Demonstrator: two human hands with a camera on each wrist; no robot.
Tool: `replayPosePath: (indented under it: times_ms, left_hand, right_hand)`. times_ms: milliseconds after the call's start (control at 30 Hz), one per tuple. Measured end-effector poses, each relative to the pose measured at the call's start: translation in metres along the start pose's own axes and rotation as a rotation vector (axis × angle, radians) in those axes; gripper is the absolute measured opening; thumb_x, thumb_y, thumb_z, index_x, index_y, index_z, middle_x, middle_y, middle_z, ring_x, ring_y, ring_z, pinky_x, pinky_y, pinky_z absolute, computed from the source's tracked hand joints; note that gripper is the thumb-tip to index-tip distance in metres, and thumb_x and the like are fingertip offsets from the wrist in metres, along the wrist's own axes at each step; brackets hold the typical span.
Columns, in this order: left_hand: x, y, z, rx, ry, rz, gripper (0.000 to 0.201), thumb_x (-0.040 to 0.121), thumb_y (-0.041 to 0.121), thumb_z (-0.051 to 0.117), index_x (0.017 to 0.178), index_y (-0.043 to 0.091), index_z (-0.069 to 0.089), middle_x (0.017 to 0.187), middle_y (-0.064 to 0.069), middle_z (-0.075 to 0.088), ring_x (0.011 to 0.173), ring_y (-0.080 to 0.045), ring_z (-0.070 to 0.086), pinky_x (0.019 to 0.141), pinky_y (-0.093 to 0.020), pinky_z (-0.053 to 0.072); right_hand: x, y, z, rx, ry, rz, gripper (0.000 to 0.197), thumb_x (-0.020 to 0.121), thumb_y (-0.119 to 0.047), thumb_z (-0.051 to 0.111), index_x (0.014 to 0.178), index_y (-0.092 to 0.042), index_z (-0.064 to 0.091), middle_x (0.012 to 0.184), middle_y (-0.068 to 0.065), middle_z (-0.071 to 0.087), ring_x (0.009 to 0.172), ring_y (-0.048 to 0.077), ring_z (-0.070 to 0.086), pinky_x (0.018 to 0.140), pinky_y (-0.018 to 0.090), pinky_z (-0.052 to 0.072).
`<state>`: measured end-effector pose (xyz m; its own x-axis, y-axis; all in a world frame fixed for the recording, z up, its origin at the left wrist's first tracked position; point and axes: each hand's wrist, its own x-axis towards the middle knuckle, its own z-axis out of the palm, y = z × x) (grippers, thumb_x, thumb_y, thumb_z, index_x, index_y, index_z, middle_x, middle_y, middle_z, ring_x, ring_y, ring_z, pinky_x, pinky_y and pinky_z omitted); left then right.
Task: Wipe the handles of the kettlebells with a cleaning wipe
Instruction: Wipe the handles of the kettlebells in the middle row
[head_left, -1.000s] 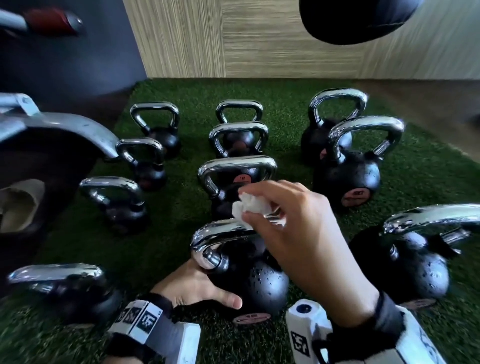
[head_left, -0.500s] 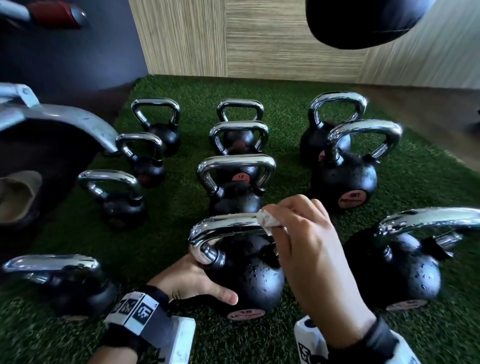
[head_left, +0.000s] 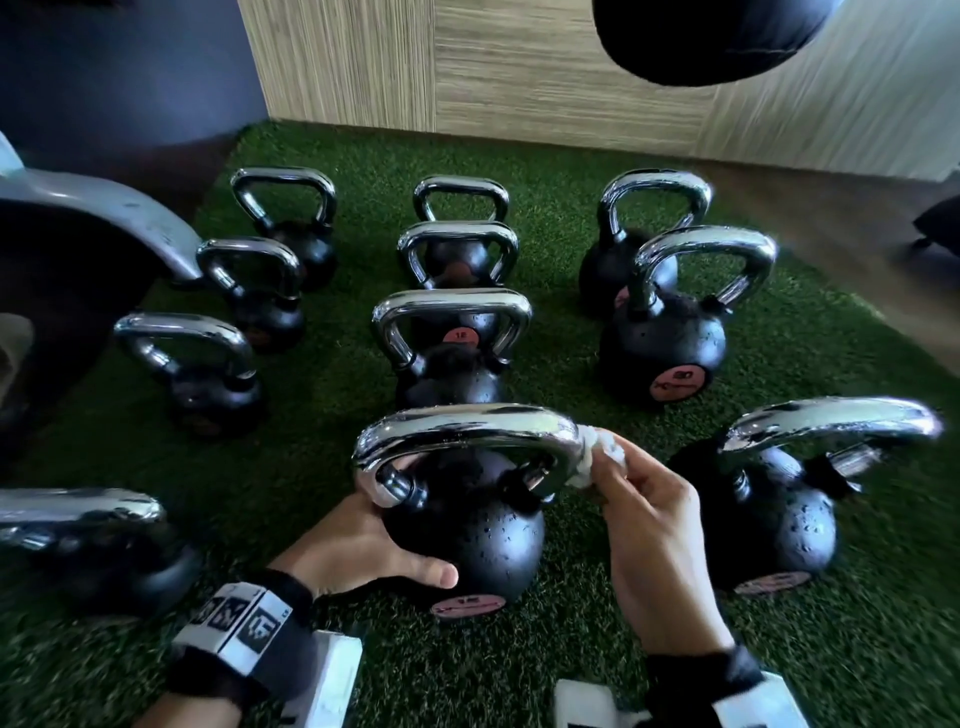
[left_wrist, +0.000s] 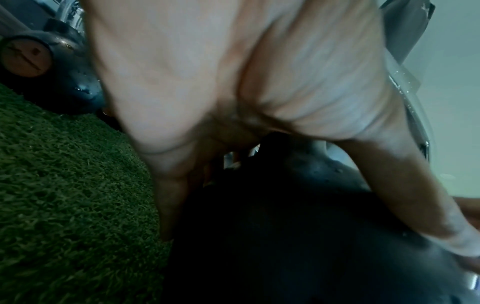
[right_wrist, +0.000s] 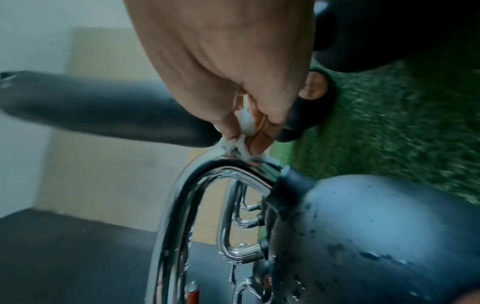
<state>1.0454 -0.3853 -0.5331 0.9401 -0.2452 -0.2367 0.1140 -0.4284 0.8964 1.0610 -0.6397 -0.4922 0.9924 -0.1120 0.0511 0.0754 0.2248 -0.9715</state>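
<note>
nearest black round kettlebell (head_left: 467, 525) on green turf mat (head_left: 322, 415), front of the middle row, left hand (head_left: 358, 545) cupping its left side, fingers curved on the ball, right hand (head_left: 649, 535) pinching crumpled white wipe (head_left: 597, 457) against right bend of its chrome handle (head_left: 467, 426)

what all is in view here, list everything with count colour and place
kettlebells: eleven, black with chrome handles, in rows on the turf
cleaning wipe: one, white, on the right bend of the nearest handle
turf: green, underfoot
wall: tan panels, at the back
hanging bag: black, top right
wrist bands: black and white, both wrists
left hand: holds the nearest kettlebell's body
right hand: pinches the wipe
</note>
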Motion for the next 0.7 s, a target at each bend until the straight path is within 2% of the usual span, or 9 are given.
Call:
replayPosePath:
  times_ms: [67,167,267,333,433,467,533,600,700]
  left_hand:
    - [-0.001,0.001,0.001,-0.003,0.033,-0.069,0.078,0.048,0.037,0.103,0.105,0.071,0.062,0.120,0.029,0.070,0.116,0.009,0.062,0.111,-0.028,0.046]
    - [-0.006,0.009,0.000,0.091,0.056,-0.145,0.074,0.039,0.050,0.101,0.090,0.081,0.057,0.098,0.050,0.063,0.100,0.027,0.056,0.092,-0.004,0.042]
    - [-0.013,0.021,-0.002,0.258,0.073,-0.274,0.072,0.035,0.078,0.089,0.100,0.054,0.072,0.099,0.031,0.072,0.097,0.011,0.064,0.092,-0.019,0.053]
    - [-0.021,0.034,-0.002,0.474,0.022,-0.366,0.071,0.047,0.088,0.075,0.100,0.041,0.071,0.097,0.021,0.072,0.091,0.002,0.066,0.085,-0.025,0.055]
    - [-0.035,0.057,-0.006,0.727,-0.046,-0.378,0.056,0.075,0.083,0.061,0.083,0.028,0.062,0.079,0.013,0.068,0.077,-0.007,0.064,0.068,-0.029,0.049]
    - [-0.039,0.063,-0.007,0.730,-0.047,-0.354,0.055,0.081,0.079,0.059,0.084,0.024,0.065,0.076,0.012,0.069,0.075,-0.009,0.065,0.069,-0.031,0.050]
    - [-0.048,0.076,-0.010,0.659,-0.050,-0.285,0.047,0.088,0.073,0.057,0.098,0.029,0.073,0.083,0.021,0.072,0.084,-0.001,0.069,0.084,-0.030,0.056]
    - [-0.053,0.092,-0.008,0.397,-0.053,-0.203,0.035,0.092,0.065,0.056,0.104,0.038,0.075,0.094,0.027,0.075,0.091,0.005,0.070,0.092,-0.030,0.057]
    - [-0.052,0.113,0.004,-0.202,-0.041,-0.168,0.037,0.093,0.048,0.054,0.115,0.024,0.073,0.104,0.006,0.080,0.099,-0.011,0.075,0.093,-0.033,0.061]
  right_hand:
    - [-0.001,0.011,-0.002,0.149,-0.068,0.138,0.025,0.102,-0.005,0.052,0.111,-0.002,0.075,0.112,0.017,0.076,0.107,0.024,0.071,0.086,0.024,0.058]
    - [-0.002,0.025,-0.006,0.159,-0.111,0.222,0.027,0.101,-0.006,0.051,0.108,-0.004,0.077,0.112,0.019,0.075,0.103,0.024,0.071,0.082,0.025,0.059]
    - [-0.002,0.029,-0.013,0.036,-0.115,0.236,0.023,0.099,-0.004,0.056,0.103,-0.006,0.079,0.106,0.017,0.077,0.098,0.024,0.073,0.083,0.031,0.059]
    - [-0.002,0.023,-0.019,-0.066,-0.095,0.236,0.017,0.096,-0.005,0.063,0.104,-0.006,0.077,0.101,0.016,0.078,0.095,0.027,0.074,0.085,0.037,0.058]
    - [-0.008,0.005,-0.031,-0.126,-0.036,0.262,0.018,0.091,-0.006,0.069,0.110,-0.007,0.067,0.094,0.017,0.078,0.080,0.024,0.072,0.071,0.030,0.058]
    - [-0.012,-0.001,-0.033,-0.124,-0.038,0.272,0.023,0.090,-0.007,0.071,0.111,-0.006,0.063,0.094,0.018,0.078,0.077,0.024,0.069,0.071,0.031,0.057]
    - [-0.019,-0.017,-0.034,-0.121,-0.102,0.270,0.030,0.084,-0.008,0.074,0.111,-0.003,0.060,0.092,0.020,0.077,0.077,0.026,0.066,0.073,0.033,0.055]
    - [-0.026,-0.034,-0.026,-0.105,-0.208,0.240,0.033,0.079,-0.009,0.076,0.106,0.001,0.059,0.090,0.021,0.076,0.075,0.024,0.065,0.070,0.027,0.054]
    - [-0.033,-0.056,-0.009,-0.140,-0.318,0.127,0.027,0.073,-0.007,0.081,0.095,-0.002,0.067,0.087,0.018,0.078,0.075,0.026,0.071,0.070,0.029,0.057]
